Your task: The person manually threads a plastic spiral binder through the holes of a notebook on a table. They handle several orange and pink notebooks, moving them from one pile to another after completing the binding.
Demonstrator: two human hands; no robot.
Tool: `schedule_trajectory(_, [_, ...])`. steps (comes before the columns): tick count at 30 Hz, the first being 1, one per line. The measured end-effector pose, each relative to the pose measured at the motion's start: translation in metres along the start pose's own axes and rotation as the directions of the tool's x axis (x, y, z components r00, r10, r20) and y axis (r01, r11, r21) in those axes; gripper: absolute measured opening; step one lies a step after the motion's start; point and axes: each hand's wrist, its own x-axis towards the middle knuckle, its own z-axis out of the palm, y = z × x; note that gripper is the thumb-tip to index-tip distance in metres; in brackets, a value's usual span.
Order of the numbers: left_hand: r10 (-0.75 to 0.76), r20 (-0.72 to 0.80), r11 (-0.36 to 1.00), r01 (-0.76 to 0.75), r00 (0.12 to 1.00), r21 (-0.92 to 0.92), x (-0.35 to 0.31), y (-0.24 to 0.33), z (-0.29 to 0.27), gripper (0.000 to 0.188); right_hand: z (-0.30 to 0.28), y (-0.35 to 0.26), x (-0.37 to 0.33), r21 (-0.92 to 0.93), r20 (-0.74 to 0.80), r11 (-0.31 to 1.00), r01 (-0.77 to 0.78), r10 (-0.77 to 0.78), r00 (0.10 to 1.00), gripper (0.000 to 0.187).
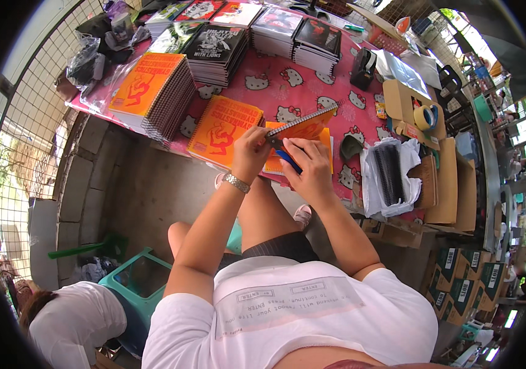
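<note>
Over the near edge of the table, my left hand (pixel 250 151) grips one end of a spiral-bound notebook (pixel 312 127) with an orange cover. The notebook is tilted up, its dark coil along the top edge. My right hand (pixel 313 165) is closed round blue-handled pliers (pixel 288 161), whose jaws meet the coil's end beside my left fingers; the exact contact is hidden. Under the raised notebook lies more orange cover (pixel 273 165). Just left of my left hand, another orange spiral notebook (pixel 221 133) lies flat on the table.
Stacks of orange notebooks (pixel 147 86) and black notebooks (pixel 217 49) stand on the pink patterned tablecloth (pixel 284 92). To the right are black plastic coils (pixel 389 175) in white wrapping and a cardboard box (pixel 407 104) with tape. Another person (pixel 78 320) is at lower left, beside a green stool (pixel 137 280).
</note>
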Motion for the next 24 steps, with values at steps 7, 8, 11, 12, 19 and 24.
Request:
schedule_trajectory(7, [0.116,-0.072,0.992,-0.119,0.991,-0.033,-0.009,0.003,0.006,0.022,-0.015,0.000,-0.011,0.649,0.760,-0.395,-0.650,0.291,0.581,0.034])
schedule_trajectory(8, [0.122,-0.067,0.991,-0.125,0.990,-0.040,-0.008,0.005,0.006,0.022,-0.014,0.000,-0.017,0.651,0.758,-0.396,-0.648,0.297,0.581,0.034])
schedule_trajectory(11, [-0.063,-0.124,0.966,0.029,0.990,-0.257,-0.008,-0.002,0.000,0.019,-0.005,0.018,-0.044,0.742,0.507,0.146,-0.654,0.516,0.690,0.036])
schedule_trajectory(12, [-0.259,-0.138,0.868,0.168,0.956,-0.467,-0.007,-0.010,-0.005,0.016,-0.011,0.035,-0.057,0.592,0.309,0.486,-0.643,0.600,0.738,0.036])
schedule_trajectory(19, [-0.478,-0.359,0.870,0.377,0.802,-0.318,-0.017,-0.095,-0.106,0.026,-0.019,0.142,-0.166,-0.089,0.012,0.845,-0.528,0.531,0.847,0.035])
schedule_trajectory(24, [-0.274,-0.357,0.553,0.450,0.893,0.701,-0.005,-0.066,-0.092,0.028,-0.076,0.212,-0.164,-0.379,-0.313,0.692,-0.614,0.528,0.789,0.032])
